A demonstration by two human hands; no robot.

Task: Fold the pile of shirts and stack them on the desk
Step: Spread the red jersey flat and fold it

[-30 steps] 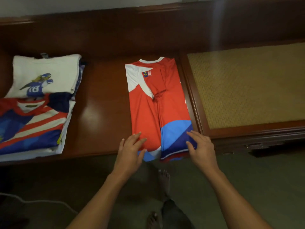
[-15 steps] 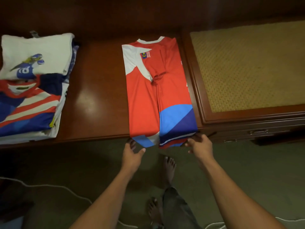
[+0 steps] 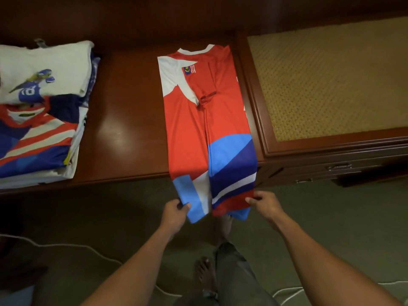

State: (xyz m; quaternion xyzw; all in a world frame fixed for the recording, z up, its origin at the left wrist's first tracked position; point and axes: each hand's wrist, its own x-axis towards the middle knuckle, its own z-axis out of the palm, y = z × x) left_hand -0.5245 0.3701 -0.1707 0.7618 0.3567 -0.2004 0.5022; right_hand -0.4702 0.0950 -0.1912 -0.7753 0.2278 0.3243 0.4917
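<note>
A red jersey [image 3: 198,129] with white shoulder, small flag badge and blue stripes lies lengthwise on the dark wooden desk [image 3: 125,129], its sides folded in to a narrow strip. Its hem hangs over the desk's front edge. My left hand [image 3: 175,212] pinches the hem's left corner, and my right hand [image 3: 266,203] pinches the right corner. A stack of folded shirts [image 3: 42,120] sits at the desk's left end, a white shirt with a bird print at the back and a blue, red and white striped one in front.
A raised wooden unit with a woven tan top [image 3: 331,85] adjoins the desk on the right, drawers [image 3: 340,167] below. A green carpet [image 3: 110,217] lies underfoot, with a white cable [image 3: 72,246] across it and my bare feet [image 3: 205,272] near the desk.
My hands slid from the top of the jersey's lower end down to its hem and closed on both corners. The hem now hangs further over the desk edge.
</note>
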